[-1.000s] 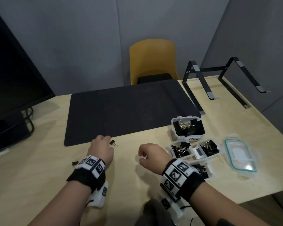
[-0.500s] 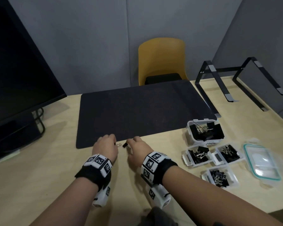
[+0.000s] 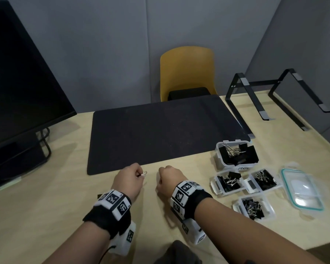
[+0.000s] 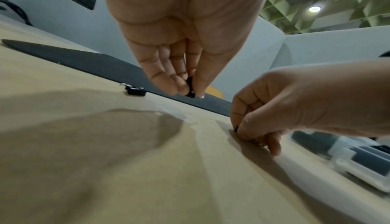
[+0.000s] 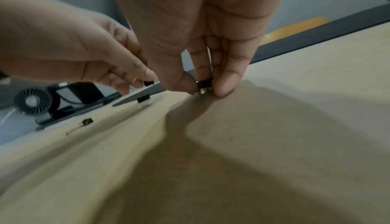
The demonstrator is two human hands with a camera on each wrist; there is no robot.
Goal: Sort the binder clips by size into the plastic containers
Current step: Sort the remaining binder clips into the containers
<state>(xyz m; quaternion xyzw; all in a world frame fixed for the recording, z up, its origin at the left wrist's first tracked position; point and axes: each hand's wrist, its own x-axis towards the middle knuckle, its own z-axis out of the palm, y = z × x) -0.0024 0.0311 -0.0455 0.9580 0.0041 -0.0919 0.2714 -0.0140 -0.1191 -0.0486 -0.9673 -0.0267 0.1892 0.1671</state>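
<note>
A big dark screen stands at the far left of the surface. A black mat lies in the middle. Just in front of the mat, the left hand pinches a small clip between thumb and fingers. Its silver wire handle sticks out to the right, lying about flat; the black part is hidden in the fingers. Another small clip lies loose on the surface by the mat edge. Near it, the right hand is curled down on the surface and pinches a tiny black clip. Which way that one points is hard to make out. At the right sit four open clear boxes. The tall box holds big clips. Three low boxes hold smaller clips. A clear lid lies farthest right.
</note>
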